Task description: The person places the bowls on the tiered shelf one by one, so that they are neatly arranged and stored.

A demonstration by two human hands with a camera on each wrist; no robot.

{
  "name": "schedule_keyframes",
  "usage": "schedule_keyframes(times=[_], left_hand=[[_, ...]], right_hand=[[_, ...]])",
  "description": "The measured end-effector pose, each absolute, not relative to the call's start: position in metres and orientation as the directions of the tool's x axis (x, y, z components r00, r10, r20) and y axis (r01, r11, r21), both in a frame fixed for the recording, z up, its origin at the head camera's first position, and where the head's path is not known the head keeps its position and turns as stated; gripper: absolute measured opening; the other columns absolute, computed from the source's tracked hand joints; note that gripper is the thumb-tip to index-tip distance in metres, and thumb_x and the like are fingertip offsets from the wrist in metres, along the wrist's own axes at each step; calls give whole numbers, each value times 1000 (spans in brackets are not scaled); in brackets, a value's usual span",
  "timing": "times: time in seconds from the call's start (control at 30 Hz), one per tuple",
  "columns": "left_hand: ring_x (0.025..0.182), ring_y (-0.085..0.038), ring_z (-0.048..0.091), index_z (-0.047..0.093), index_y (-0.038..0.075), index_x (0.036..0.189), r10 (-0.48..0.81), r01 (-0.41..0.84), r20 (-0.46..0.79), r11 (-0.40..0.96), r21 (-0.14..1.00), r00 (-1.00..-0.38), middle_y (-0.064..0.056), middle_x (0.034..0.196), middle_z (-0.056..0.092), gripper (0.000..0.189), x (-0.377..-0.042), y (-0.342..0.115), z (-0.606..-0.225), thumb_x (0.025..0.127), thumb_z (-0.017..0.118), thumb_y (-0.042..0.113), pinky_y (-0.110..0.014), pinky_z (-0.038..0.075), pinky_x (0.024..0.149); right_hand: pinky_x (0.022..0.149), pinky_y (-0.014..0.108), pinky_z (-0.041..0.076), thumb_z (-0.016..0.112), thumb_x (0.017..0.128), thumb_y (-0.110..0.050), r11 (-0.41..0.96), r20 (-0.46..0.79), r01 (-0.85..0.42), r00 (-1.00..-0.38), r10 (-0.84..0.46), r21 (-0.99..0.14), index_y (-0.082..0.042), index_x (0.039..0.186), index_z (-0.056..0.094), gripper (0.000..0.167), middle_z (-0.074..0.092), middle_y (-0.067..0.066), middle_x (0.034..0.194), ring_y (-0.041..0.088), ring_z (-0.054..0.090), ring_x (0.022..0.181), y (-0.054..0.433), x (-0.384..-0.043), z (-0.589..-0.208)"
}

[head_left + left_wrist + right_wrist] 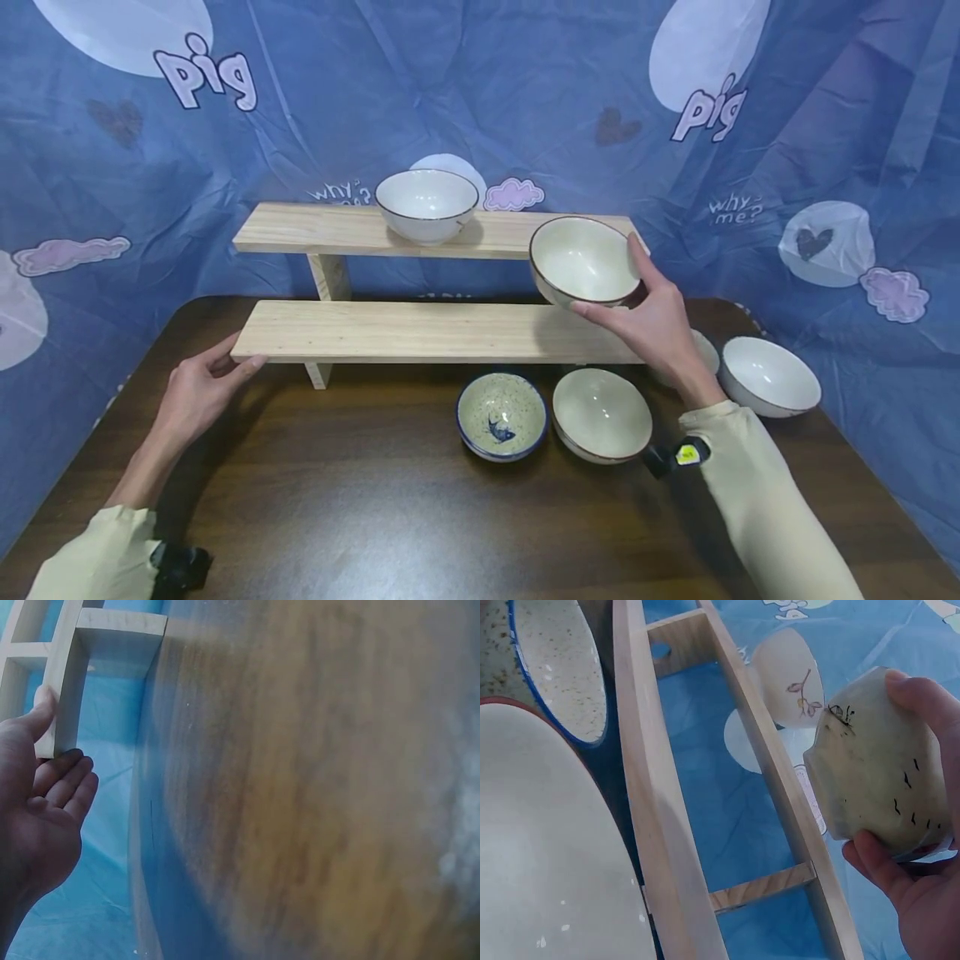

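Note:
My right hand (660, 325) holds a cream bowl (581, 258) with a brown rim by its side, in front of the right part of the upper board (315, 229). In the right wrist view, small dark marks dot the outside of this tilted bowl (881, 769), and fingers and thumb grip it from opposite sides. At the left end of the two-tier wooden shelf (420, 329), my left hand (193, 396) pinches the lower board, thumb on the front edge and fingers behind. A white bowl (426, 204) with a dark rim stands upright on the upper board.
In front of the shelf, a speckled blue-rimmed bowl (502, 417) with a fish picture stands beside a cream bowl (602, 415). A white bowl (772, 377) sits at the table's right, near another bowl (705, 350) partly behind my right wrist. Blue printed cloth (480, 92) hangs behind.

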State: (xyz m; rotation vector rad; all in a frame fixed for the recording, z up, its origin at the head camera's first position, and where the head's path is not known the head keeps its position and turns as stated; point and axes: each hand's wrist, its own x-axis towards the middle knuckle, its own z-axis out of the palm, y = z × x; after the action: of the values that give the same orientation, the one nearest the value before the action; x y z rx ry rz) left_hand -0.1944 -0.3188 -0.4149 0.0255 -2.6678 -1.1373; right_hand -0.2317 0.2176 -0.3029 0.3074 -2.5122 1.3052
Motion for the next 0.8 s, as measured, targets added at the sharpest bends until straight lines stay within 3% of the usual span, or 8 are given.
schedule_keyframes(times=[0.4,0.6,0.8], left_hand=[[120,-50,60,45,-5,152,-109,87,227,701,708,-968,-31,134,58,67,-194,-319,-415,103,67,35,-7,37,72],[120,-50,61,45,-5,152,-111,83,227,708,701,-968,-32,134,58,67,-194,-319,-415,103,67,35,-8,37,71],[120,-50,61,45,-5,152,-119,70,217,708,703,-969,-32,135,57,69,-194,-320,-415,103,67,37,-8,37,70]], right_hand=[[107,47,42,88,81,-42,590,363,-318,-931,-45,-742,-12,166,18,115,31,15,166,30,52,134,204,-256,-298],[103,45,46,88,81,-46,575,341,-310,-938,-56,-758,-13,166,16,116,39,19,160,29,55,129,198,-268,-295],[106,44,44,88,79,-50,570,321,-290,-946,-49,-769,-12,167,14,121,37,18,162,28,53,132,190,-278,-289]])
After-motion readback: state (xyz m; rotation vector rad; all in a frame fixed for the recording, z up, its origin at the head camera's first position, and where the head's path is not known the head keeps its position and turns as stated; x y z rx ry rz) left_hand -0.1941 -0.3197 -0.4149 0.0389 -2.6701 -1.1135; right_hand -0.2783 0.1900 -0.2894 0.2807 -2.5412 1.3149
